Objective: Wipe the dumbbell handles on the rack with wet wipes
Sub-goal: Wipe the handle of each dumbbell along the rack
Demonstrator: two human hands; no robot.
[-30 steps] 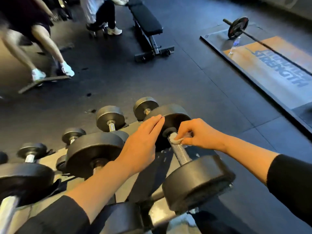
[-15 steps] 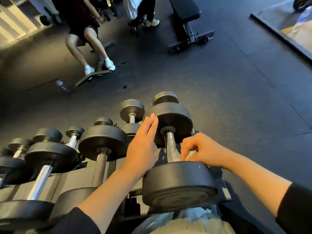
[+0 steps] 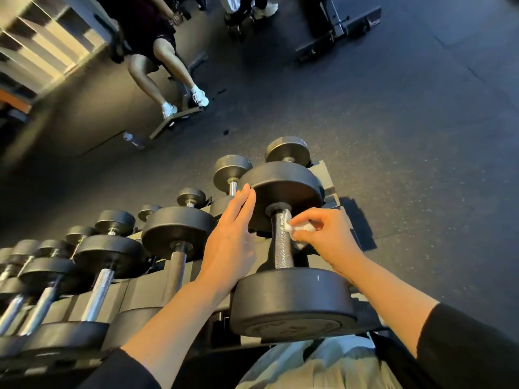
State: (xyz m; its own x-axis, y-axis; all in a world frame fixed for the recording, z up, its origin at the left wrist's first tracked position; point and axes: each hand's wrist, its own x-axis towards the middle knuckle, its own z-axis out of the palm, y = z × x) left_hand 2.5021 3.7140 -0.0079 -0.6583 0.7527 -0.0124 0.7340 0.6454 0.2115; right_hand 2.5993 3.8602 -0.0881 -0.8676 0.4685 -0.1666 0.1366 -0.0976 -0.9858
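A large black dumbbell (image 3: 292, 301) lies on the rack (image 3: 134, 293) at its right end, its knurled steel handle (image 3: 283, 245) pointing away from me. My right hand (image 3: 328, 237) pinches a crumpled white wet wipe (image 3: 297, 230) against the upper right side of that handle. With straight fingers, my left hand (image 3: 230, 242) rests against the left edge of the far weight head (image 3: 283, 189).
More dumbbells (image 3: 174, 237) with steel handles fill the rack to the left, and smaller ones sit on the far tier. A seated person's legs (image 3: 165, 68) and a bench frame (image 3: 337, 26) stand on the dark rubber floor beyond.
My right hand slid the wipe down toward the near weight head and is now back up by the far head. The camera swung left. My left hand stayed on the far head.
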